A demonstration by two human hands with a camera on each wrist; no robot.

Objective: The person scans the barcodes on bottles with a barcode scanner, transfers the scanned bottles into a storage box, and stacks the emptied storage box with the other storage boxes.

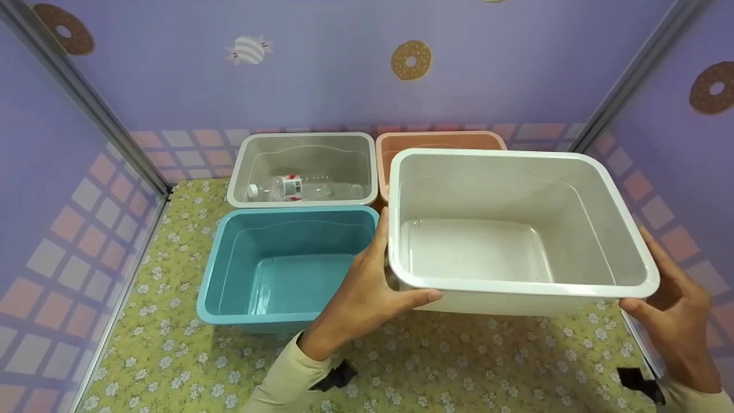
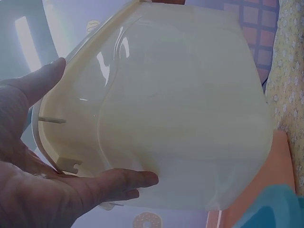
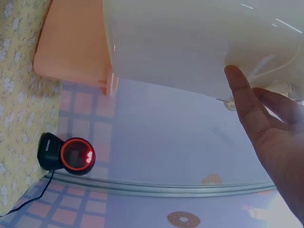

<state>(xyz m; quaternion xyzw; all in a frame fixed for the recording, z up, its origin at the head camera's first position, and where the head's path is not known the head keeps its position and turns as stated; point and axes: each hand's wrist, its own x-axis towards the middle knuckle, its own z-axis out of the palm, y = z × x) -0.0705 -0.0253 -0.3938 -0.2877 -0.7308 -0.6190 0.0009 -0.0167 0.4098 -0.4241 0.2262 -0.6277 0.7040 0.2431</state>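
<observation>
Both hands hold up a white plastic storage bin (image 1: 487,186) at its two ends, with nothing inside it. It hangs above the flowered tabletop, its opening turned toward the head camera. My left hand (image 1: 364,292) grips the left end, thumb on the front below the rim and fingers along the side. The right hand (image 1: 676,312) grips the right end, with its thumb under the front corner of the rim. In the left wrist view, fingers (image 2: 126,180) lie against the bin's outer wall (image 2: 190,104). Fingertips (image 3: 235,78) touch the opposite wall in the right wrist view.
A teal bin (image 1: 212,275) stands at left. Behind it, a grey-white bin (image 1: 309,152) contains a clear plastic bottle (image 1: 292,188). An orange bin (image 1: 441,137) at the back is partly hidden by the raised one. A black scanner (image 3: 50,152) with a red-lit ring stands near the wall.
</observation>
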